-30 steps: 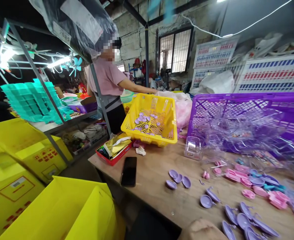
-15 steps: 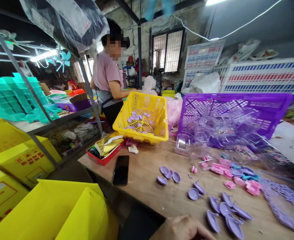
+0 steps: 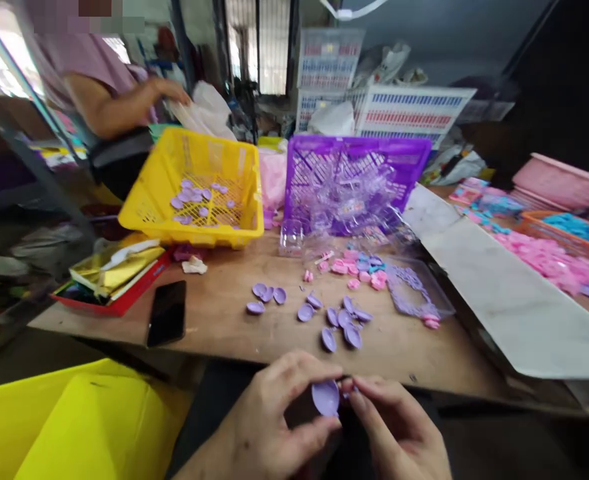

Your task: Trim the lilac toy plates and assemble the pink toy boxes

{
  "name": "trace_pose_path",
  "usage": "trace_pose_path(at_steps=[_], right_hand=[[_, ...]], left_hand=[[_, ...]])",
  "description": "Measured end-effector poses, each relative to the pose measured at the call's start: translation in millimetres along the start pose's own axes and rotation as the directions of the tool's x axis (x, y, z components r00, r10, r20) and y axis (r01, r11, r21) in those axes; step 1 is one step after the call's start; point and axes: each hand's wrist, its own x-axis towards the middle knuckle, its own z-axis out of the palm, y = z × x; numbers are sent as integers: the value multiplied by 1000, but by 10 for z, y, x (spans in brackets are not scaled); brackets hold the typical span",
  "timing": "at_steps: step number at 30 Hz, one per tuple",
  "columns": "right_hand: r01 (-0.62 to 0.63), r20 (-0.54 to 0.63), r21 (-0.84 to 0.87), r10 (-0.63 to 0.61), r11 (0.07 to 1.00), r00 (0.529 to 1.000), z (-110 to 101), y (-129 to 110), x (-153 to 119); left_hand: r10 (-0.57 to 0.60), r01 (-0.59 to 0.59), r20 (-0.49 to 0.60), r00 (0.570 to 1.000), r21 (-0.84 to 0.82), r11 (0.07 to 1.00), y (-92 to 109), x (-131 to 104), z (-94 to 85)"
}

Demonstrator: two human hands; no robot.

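Note:
Close to me, over my lap at the table's front edge, my left hand (image 3: 279, 413) grips a small round purple plastic dish (image 3: 325, 398) between thumb and fingers. My right hand (image 3: 397, 423) is pinched together right beside that dish; a tiny purple bit shows at its fingertips, too small to name. On the wooden table (image 3: 214, 327) ahead lie several similar purple dishes (image 3: 344, 319), some with little stems. Another small group of purple dishes (image 3: 269, 293) lies further left.
A yellow basket (image 3: 194, 233) holds more purple dishes. Clear plastic cases fill a purple basket (image 3: 359, 143). Pink and blue toy parts (image 3: 354, 265), a tray of purple chain (image 3: 441, 303), a phone (image 3: 167, 312) and a red box (image 3: 109, 303) are on the table. A co-worker (image 3: 99, 100) stands behind.
My view has swung right and down. Both hands are now together with a purple dish in the left; before, only one hand showed at the bottom edge. The co-worker's arm has moved to a white bag.

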Motion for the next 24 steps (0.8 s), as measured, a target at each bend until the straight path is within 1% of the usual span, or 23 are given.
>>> trace_pose_path(at_steps=[2,4,7,9,11,14,18,21,24], right_hand=[[-15,-20,83,17,996,1000,40,-49,-5],[-29,-25,157,33,987,999,86,-73,-17],[-36,-14,177,39,984,999,131,-87,-31],[-19,-25,172,24,985,999,136,-97,-33],[9,-30,168,-4,986,1000,128,-114,-30],[44,-15,167,-42,985,999,110,-158,-34],[49,0,163,-50,985,999,114,-234,-48],[63,14,158,-66,985,998,129,-278,-52],[95,16,116,-97,989,995,130,-291,-60]], left_hand=[[-29,29,-7,1000,34,999,76,9,-15],[-89,91,-32,995,64,994,93,-1,-19],[-155,157,-38,987,72,985,74,-30,-21],[-150,151,-25,988,87,985,69,-29,-29],[-128,130,-24,991,109,986,80,-3,-38],[-70,79,-62,996,155,985,102,48,-45],[95,-53,-114,989,328,943,90,52,-22],[192,-139,-83,978,429,893,85,22,7],[208,-172,-33,978,442,880,120,10,21]])
